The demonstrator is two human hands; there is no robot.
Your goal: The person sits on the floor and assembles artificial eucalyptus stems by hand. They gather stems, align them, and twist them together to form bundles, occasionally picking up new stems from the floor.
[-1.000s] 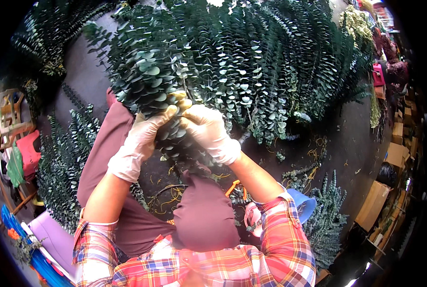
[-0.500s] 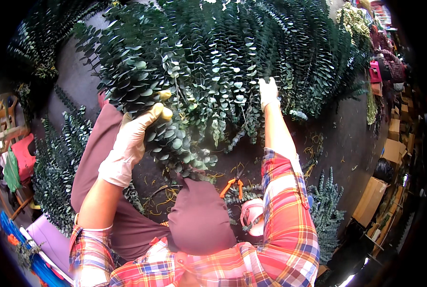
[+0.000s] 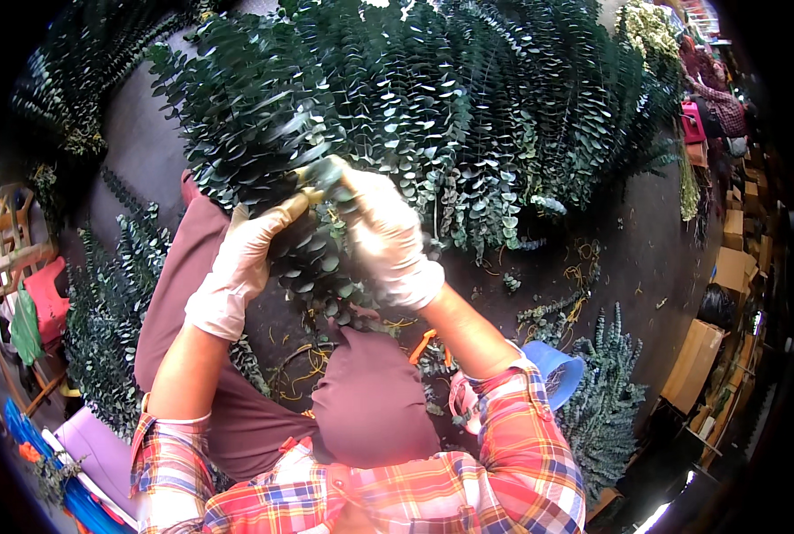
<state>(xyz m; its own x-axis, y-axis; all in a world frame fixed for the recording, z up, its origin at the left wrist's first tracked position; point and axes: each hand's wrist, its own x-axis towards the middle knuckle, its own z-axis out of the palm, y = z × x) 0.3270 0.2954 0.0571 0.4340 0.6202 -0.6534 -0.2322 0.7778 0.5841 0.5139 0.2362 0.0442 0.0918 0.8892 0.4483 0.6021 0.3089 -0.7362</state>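
Left-hand grip: here's the left hand (image 3: 250,249), white-gloved, fingers closed firmly around the stems, thumb pointing up across them.
Held bunch: round grey-green leaves, and this bunch (image 3: 250,160) fans out above the left fist, with more leaves poking out below it.
Right-hand grip: up close comes the right hand (image 3: 386,236), gloved too, its fingertips at the held bunch, right beside the left thumb; it's blurred, so I cannot tell whether they pinch a sprig or merely touch.
Big heap: just beyond the held bunch and off to its right, a great heap (image 3: 504,107) of the same foliage, long stems side by side.
Knee: below the held bunch, a trousered knee (image 3: 375,400) in dull plum.
Orange handles: below and right of the held bunch, a pair of orange handles (image 3: 422,347), partly behind the right forearm.
Blue container: farther right and lower than the held bunch, a blue container (image 3: 564,378) by the elbow, a leafy pile (image 3: 606,400) next to it.
Left pile: left of the held bunch and lower, more stems in a pile (image 3: 112,311).
Far edge: well right of the held bunch, a cardboard box (image 3: 698,374); higher up, a co-worker (image 3: 722,102) in a checked top.
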